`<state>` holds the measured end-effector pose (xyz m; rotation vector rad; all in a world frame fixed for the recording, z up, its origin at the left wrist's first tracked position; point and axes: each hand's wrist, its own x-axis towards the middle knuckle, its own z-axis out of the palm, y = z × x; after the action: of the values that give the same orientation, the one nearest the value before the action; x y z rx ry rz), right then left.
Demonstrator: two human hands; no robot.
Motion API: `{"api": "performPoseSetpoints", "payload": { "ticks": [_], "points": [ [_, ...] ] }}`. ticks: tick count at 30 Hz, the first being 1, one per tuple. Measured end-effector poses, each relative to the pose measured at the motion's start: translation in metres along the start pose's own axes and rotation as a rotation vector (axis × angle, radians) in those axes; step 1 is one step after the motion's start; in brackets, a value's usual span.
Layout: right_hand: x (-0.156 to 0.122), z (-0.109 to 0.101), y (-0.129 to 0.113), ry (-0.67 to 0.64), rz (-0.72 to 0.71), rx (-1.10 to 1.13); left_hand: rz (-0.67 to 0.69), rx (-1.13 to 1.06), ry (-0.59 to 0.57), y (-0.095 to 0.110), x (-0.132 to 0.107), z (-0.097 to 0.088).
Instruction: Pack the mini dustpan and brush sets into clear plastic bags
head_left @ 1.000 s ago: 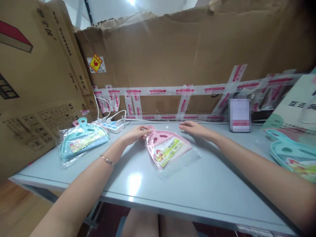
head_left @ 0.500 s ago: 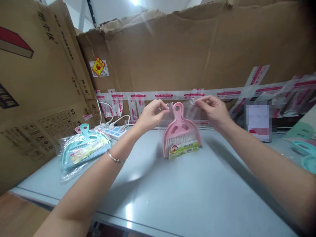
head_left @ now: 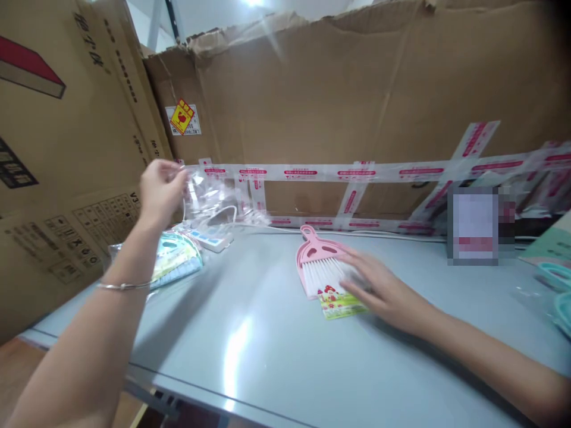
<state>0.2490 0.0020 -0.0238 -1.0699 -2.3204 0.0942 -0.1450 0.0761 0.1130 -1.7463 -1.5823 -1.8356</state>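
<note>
A pink dustpan-and-brush set lies bare on the grey table, handle pointing away, with a yellow-green label card at its near edge. My right hand rests on its right side, fingers spread, blurred by motion. My left hand is raised at the left, pinching an empty clear plastic bag that hangs in the air. Below that hand a teal dustpan set in its bag lies on the table.
A white power strip with cables sits at the back left. Cardboard walls with pink-printed tape strips enclose the back and left. More teal sets lie at the right edge, beside a blurred box.
The pink set came out of its clear bag and now lies flat. My left hand carried the empty bag up and left; my right hand dropped onto the dustpan.
</note>
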Motion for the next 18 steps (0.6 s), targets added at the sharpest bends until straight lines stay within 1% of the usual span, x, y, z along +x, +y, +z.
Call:
{"api": "performPoseSetpoints", "payload": {
  "ticks": [1, 2, 3, 4, 5, 6, 7, 8, 9, 10, 11, 12, 14, 15, 16, 18],
  "points": [
    [-0.011, 0.002, -0.003, -0.139, -0.003, -0.001, -0.126, 0.161, 0.059, -0.020, -0.002, -0.021],
    [-0.020, 0.002, -0.005, -0.258, 0.008, -0.001, -0.231, 0.288, 0.073, -0.039, -0.007, -0.039],
    [-0.028, 0.000, -0.005, -0.350, 0.035, 0.000, -0.328, 0.356, 0.028, -0.055, -0.012, -0.053],
    [-0.036, -0.003, -0.003, -0.417, 0.077, 0.003, -0.364, 0.387, 0.030, -0.067, -0.019, -0.062],
    [-0.044, -0.007, 0.000, -0.462, 0.129, 0.005, -0.351, 0.427, 0.028, -0.075, -0.026, -0.067],
    [-0.051, -0.013, 0.005, -0.485, 0.189, 0.003, -0.269, 0.519, 0.062, -0.078, -0.032, -0.068],
    [-0.059, -0.018, 0.012, -0.489, 0.256, -0.006, -0.142, 0.589, 0.073, -0.076, -0.038, -0.063],
    [-0.067, -0.023, 0.020, -0.476, 0.328, -0.025, -0.002, 0.647, 0.090, -0.069, -0.043, -0.055],
    [-0.074, -0.028, 0.030, -0.452, 0.399, -0.051, 0.138, 0.687, 0.077, -0.059, -0.048, -0.044],
    [-0.081, -0.032, 0.042, -0.419, 0.467, -0.081, 0.272, 0.691, 0.017, -0.046, -0.053, -0.029],
    [-0.086, -0.035, 0.054, -0.381, 0.524, -0.114, 0.406, 0.659, -0.118, -0.032, -0.058, -0.012],
    [-0.090, -0.038, 0.066, -0.344, 0.569, -0.148, 0.522, 0.607, -0.293, -0.017, -0.064, 0.008],
    [-0.089, -0.040, 0.086, -0.256, 0.628, -0.223, 0.695, 0.530, -0.697, 0.009, -0.079, 0.051],
    [-0.083, -0.041, 0.091, -0.201, 0.642, -0.264, 0.757, 0.512, -0.833, 0.020, -0.087, 0.074],
    [-0.074, -0.041, 0.092, -0.138, 0.644, -0.301, 0.802, 0.510, -0.905, 0.029, -0.096, 0.096],
    [-0.048, -0.038, 0.081, -0.020, 0.583, -0.324, 0.886, 0.506, -0.976, 0.042, -0.109, 0.138]
  ]
}}
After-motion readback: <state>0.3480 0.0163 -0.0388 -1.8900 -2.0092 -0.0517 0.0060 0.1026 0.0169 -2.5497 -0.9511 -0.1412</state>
